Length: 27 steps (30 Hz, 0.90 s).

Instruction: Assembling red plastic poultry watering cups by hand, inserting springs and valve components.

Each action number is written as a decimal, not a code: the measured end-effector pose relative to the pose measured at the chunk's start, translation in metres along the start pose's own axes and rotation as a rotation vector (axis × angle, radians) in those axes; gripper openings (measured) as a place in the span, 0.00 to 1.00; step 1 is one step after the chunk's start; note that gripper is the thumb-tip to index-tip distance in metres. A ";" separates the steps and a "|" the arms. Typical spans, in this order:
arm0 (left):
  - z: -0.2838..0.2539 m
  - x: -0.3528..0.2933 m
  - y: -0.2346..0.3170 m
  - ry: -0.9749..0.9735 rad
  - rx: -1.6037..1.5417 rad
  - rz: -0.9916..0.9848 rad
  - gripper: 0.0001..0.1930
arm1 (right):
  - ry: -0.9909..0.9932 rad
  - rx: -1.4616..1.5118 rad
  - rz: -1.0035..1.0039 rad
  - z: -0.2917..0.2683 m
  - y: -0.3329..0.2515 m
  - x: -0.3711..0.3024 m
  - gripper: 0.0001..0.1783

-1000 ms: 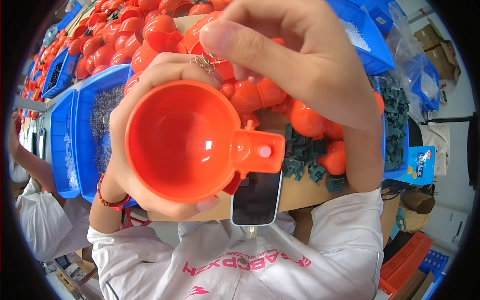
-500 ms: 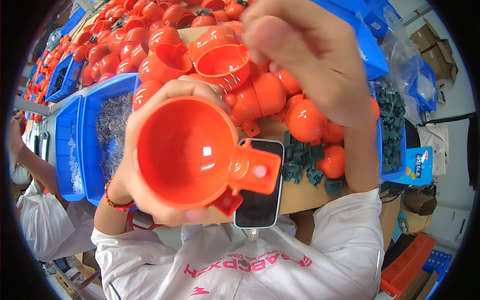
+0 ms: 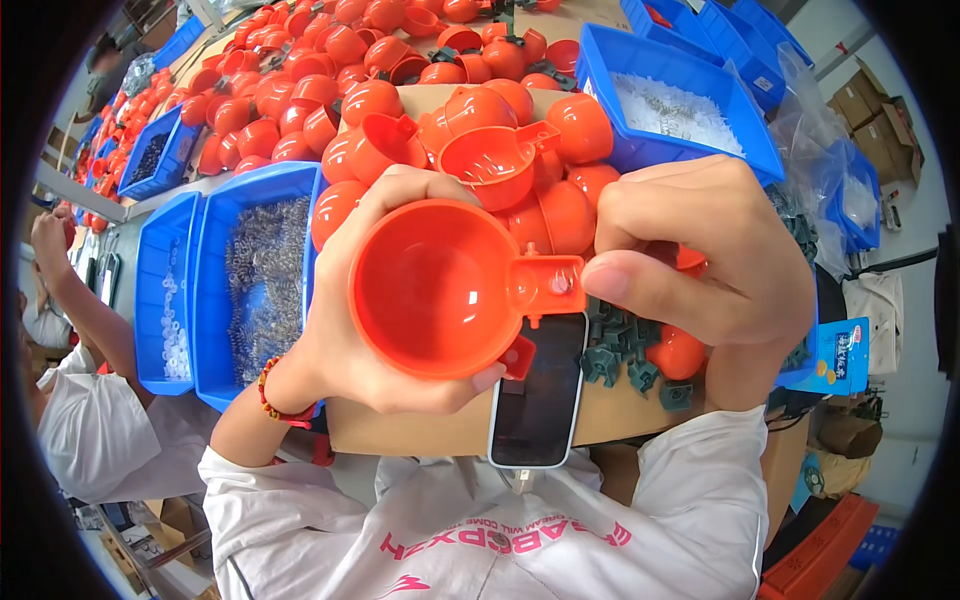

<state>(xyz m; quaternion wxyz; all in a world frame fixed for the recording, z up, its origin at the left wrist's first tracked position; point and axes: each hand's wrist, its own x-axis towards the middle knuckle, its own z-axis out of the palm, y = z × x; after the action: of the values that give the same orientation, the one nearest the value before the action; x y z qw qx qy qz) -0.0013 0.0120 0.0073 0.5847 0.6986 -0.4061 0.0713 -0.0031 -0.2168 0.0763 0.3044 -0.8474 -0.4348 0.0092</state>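
Observation:
My left hand (image 3: 340, 300) is wrapped round a glossy orange-red plastic cup (image 3: 430, 290), its round mouth facing up at me. A short tab with a hole sticks out from the cup's right side, and something small and pale shows in that hole. Close against the tab's end, my right hand (image 3: 710, 250) is closed in a pinch of thumb and bent forefinger; what lies between them, if anything, is hidden. Just beyond the held cup is another orange-red cup (image 3: 485, 160) with several thin springs inside. Under the tab lies a dark-screened phone (image 3: 537, 410).
Heaped orange-red cups (image 3: 290, 100) cover the far table. On the left stand blue bins of metal springs (image 3: 265, 270) and small white parts (image 3: 174, 320). Another blue bin (image 3: 690, 150) holds white pieces at far right. Dark green parts (image 3: 615, 345) lie near the phone. A co-worker's arm (image 3: 85, 290) shows at left.
My right hand has come down and nearer me, from above the cup pile to the end of the held cup's tab. My left hand and the cup have shifted slightly right and away.

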 end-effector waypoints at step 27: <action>0.009 -0.004 0.003 -0.104 -0.331 -0.166 0.35 | 0.180 0.210 -0.027 0.009 0.015 0.011 0.08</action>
<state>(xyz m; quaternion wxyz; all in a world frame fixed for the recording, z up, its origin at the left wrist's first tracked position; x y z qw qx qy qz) -0.0093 0.0065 0.0046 0.6738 0.6268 -0.3827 -0.0811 0.0119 -0.2106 0.0643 0.4293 -0.8023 -0.4139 -0.0257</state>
